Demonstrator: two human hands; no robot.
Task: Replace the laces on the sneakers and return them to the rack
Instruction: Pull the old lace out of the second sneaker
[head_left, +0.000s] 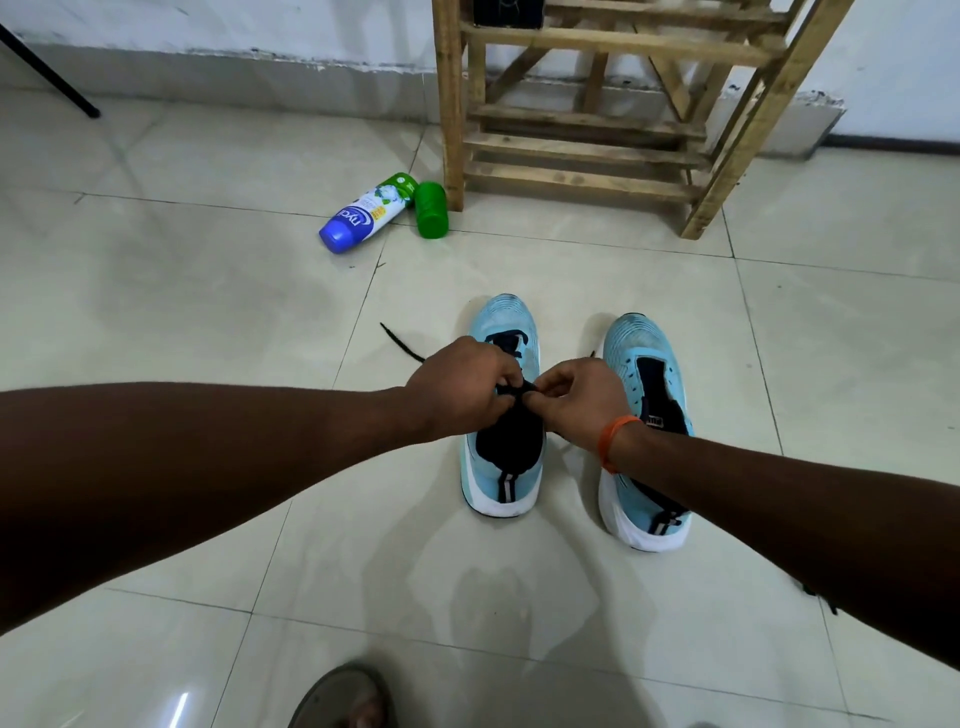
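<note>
Closest to the lens, at the bottom centre of the frame, the toe of a grey rubber sandal (340, 693) rests on the glossy pale floor tiles (156, 291), so the person is probably bending low over the work. Both bare forearms reach in from the lower corners and meet mid-frame over a pale-blue knit sneaker with a white sole (501, 488), which sits heel toward the camera, handy for lacing. The left hand (460, 387) and right hand (582, 397) are drawn together, fingertips nearly touching, each pinching the thin black lace (400, 345) just above the dark tongue. That fine grip suits threading or crossing at the upper eyelets, though the fingers hide exactly which. One loose end trails onto the floor left of the left hand. A second matching pale-blue sneaker (623, 343) stands just to the right, parallel, its eyelets bare, seemingly waiting its turn. An orange band (615, 441) circles the right wrist. The slatted raw-wood shoe rack (582, 150) stands at the upper right against the wall, within reach for the return. By its left leg lie a white-and-blue spray can (366, 213) and a green plastic cap (431, 209), apart from the work.
</note>
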